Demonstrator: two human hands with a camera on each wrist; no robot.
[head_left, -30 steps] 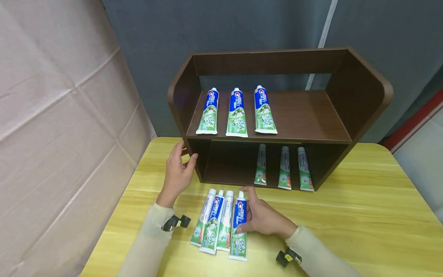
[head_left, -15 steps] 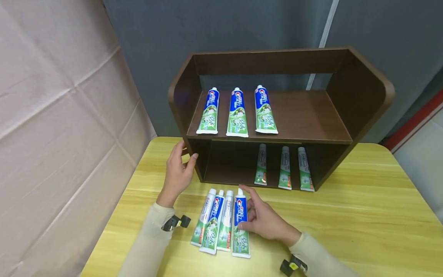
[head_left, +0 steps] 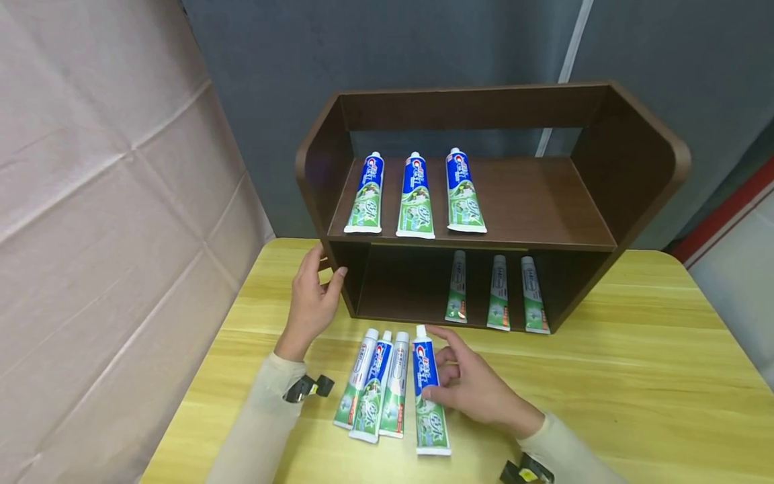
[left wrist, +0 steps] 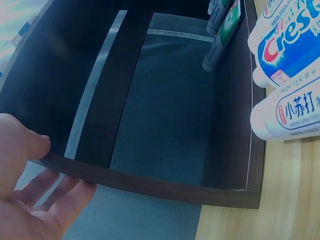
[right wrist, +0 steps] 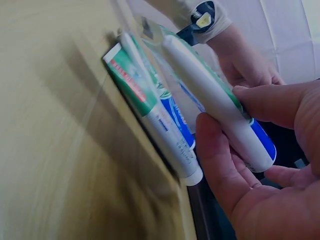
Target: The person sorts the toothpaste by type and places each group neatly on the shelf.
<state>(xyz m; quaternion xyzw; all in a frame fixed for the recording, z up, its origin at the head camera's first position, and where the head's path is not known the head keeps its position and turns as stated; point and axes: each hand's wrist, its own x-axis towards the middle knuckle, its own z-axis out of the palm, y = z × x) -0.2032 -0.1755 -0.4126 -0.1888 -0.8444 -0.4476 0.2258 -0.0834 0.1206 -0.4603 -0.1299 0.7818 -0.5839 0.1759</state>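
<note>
- A dark grey curtain (head_left: 435, 40) is hung across the top of the head view, and the lower part is filled by a yellow wood-grain table (head_left: 653, 376).
- At the centre, a dark brown two-tier shelf (head_left: 544, 195) is set on the table; three Crest tubes (head_left: 414, 198) are laid on its upper board, and three baking-soda tubes (head_left: 498, 292) are laid at the right of its lower compartment.
- At bottom centre, a Crest toothpaste tube (head_left: 426, 373) is gripped by the right hand (head_left: 478, 386) between thumb and fingers; it seems raised, though contact of its crimped end with the table cannot be judged.
- Just left of it, another Crest tube (head_left: 371, 390) is flanked by two white-capped tubes (head_left: 396, 386).
- The shelf's left side is held by the left hand (head_left: 311, 302), thumb inside, fingers outside.
- The gripped tube is judged light, soft, smooth and hardly fragile; it is best taken lightly by mid-body or near the stiffer cap end, as hard squeezing would deform it.
</note>
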